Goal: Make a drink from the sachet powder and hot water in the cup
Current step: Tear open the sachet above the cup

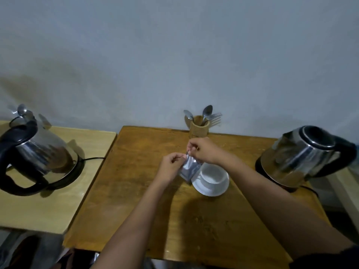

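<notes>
A silvery sachet hangs upright just left of the white cup, which stands on a white saucer in the middle of the brown wooden table. My left hand pinches the sachet's top left corner. My right hand pinches its top edge just above, fingers closed on the foil. The cup looks empty inside. A steel kettle with its lid open stands at the table's right end.
A wooden holder with spoons and a fork stands at the back by the wall. A second steel kettle sits on its base on a lighter side table to the left, with a cord trailing right.
</notes>
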Demonstrator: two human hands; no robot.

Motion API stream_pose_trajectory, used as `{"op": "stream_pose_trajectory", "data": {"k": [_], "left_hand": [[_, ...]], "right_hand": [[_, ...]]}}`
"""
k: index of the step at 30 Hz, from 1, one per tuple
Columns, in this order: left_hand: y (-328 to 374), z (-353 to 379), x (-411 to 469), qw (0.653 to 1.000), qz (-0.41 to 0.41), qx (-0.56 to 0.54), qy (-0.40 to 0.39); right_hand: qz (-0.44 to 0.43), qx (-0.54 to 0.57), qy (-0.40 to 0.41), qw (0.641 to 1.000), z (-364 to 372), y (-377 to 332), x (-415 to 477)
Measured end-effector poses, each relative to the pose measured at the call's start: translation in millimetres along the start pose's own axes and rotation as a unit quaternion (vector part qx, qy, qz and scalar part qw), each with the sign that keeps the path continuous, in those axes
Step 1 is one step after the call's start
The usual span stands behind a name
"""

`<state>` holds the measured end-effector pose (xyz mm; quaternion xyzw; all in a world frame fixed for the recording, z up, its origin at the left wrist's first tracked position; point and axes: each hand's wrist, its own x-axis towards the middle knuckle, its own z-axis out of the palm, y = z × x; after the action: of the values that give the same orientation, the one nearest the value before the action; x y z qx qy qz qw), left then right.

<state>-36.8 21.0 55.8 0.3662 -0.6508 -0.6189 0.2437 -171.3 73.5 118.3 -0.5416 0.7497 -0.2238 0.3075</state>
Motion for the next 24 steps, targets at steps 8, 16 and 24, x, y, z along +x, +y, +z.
{"op": "stream_pose_trajectory", "data": {"k": [8, 16, 24], "left_hand": [[58.8, 42.8, 0.0, 0.998, 0.045, 0.007, -0.032], [78.4, 69.8, 1.8, 0.991, 0.076, 0.064, -0.092], [87.4, 77.5, 6.0, 0.997, 0.022, 0.017, -0.069]], "right_hand": [[-0.002, -0.049, 0.067, 0.997, -62.0, 5.0, -44.1], [-0.027, -0.17, 0.066, 0.983, -90.4, 11.0, -61.6], [-0.061, -0.208, 0.099, 0.971, -85.7, 19.7, -60.2]]}}
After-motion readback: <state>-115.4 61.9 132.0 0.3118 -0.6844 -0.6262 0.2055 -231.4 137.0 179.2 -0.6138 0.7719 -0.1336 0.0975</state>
